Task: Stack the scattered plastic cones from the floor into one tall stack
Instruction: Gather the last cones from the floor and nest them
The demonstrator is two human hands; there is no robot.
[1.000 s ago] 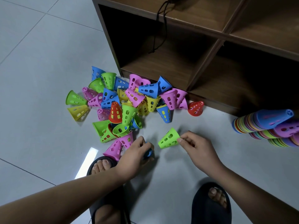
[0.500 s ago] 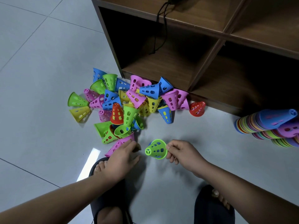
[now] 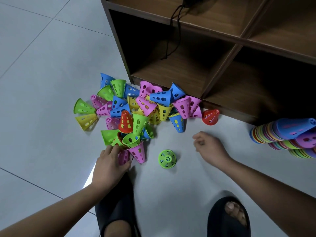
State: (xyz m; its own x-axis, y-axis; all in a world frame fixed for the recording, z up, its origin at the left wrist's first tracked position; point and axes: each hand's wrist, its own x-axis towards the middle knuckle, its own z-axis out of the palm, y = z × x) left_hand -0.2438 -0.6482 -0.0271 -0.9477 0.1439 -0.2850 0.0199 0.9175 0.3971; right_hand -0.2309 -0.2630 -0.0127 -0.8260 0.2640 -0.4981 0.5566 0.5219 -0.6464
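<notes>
A heap of perforated plastic cones (image 3: 136, 110) in pink, blue, green, yellow and red lies on the grey tiled floor. One green cone (image 3: 167, 159) stands alone, narrow end up, between my hands. My left hand (image 3: 109, 161) is at the heap's near edge, its fingers and thumb curled round a pink cone (image 3: 123, 156) next to another pink cone (image 3: 138, 152). My right hand (image 3: 209, 146) hovers to the right of the green cone, loosely curled and holding nothing. Long stacks of nested cones (image 3: 282, 134) lie on their sides at the far right.
A dark wooden cubby shelf (image 3: 220, 69) stands just behind the heap, with a black cord (image 3: 172, 31) hanging into it. A red cone (image 3: 210, 117) lies at its base. My feet in black slippers (image 3: 229, 218) are at the bottom.
My right hand let go of the green cone, which now stands on the floor, and moved up and to the right. My left hand shifted left onto a pink cone.
</notes>
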